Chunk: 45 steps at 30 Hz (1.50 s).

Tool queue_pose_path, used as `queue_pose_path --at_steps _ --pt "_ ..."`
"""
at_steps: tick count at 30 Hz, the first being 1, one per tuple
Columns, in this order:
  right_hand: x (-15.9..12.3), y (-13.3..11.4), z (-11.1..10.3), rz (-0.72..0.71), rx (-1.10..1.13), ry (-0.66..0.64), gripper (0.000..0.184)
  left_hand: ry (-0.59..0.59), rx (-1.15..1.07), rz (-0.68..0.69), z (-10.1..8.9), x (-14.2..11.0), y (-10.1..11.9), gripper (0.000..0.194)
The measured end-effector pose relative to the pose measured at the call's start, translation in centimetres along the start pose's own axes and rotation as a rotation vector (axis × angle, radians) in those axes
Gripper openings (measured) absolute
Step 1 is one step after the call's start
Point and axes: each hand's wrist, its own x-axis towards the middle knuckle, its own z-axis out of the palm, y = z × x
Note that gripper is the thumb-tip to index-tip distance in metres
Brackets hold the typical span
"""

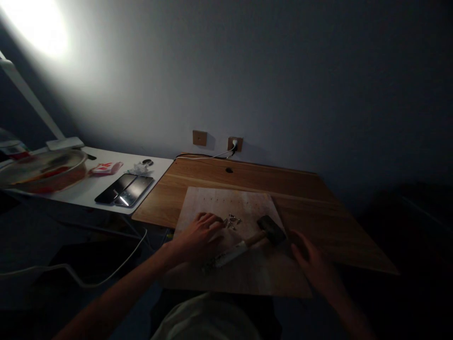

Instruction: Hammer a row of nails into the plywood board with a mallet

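A thin wooden board (pixel 198 203) lies on the wooden table, with a row of small dark marks near its far edge. My left hand (pixel 202 232) rests over its left half, palm down and fingers spread, the fingertips close to a small pile of metal screws or nails (pixel 231 220). To the right of the pile lies a mallet (pixel 271 228) with a dark head, its pale handle slanting toward the near left. My right hand (pixel 311 259) is at the board's right edge beside the mallet head, thumb apart from the fingers; dim light hides whether it touches the edge.
The wooden table (pixel 339 231) meets the wall, where a socket (pixel 235 143) has a plugged-in white cable. On a white table (pixel 161 165) to the left are two phone-like dark devices (pixel 123 190), a red-and-white packet (pixel 106 168), a large bowl (pixel 46 170) and a lamp (pixel 31 97).
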Motion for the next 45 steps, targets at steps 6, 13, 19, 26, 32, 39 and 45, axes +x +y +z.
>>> queue_pose_path --at_steps 6,13,19,26,32,39,45 --pt "-2.3 1.1 1.9 -0.016 -0.075 0.083 0.045 0.016 0.1 -0.02 -0.7 -7.4 0.6 0.028" --pt "-1.6 -0.1 2.2 0.003 0.097 -0.021 0.044 0.089 0.102 -0.072 -0.6 -8.6 -0.2 0.029" --pt "-1.4 -4.7 4.8 -0.05 0.139 -0.081 0.046 0.139 0.15 -0.293 -2.3 -10.7 -3.2 0.031" --pt "-0.7 -9.7 8.6 -0.118 0.149 -0.173 0.046 0.185 0.2 -0.702 -4.9 -13.0 -6.8 0.04" --pt "-0.9 -10.3 9.4 -0.191 0.073 -0.048 0.037 0.239 0.3 -0.896 -6.6 -14.0 -8.3 0.043" --pt "-1.7 -9.0 9.5 -0.225 -0.014 -0.081 0.037 0.303 0.293 -0.998 -7.1 -12.9 -8.5 0.043" --pt "-2.0 -9.5 9.7 -0.195 0.035 -0.091 0.037 0.251 0.403 -1.039 -7.1 -12.1 -8.2 0.04"
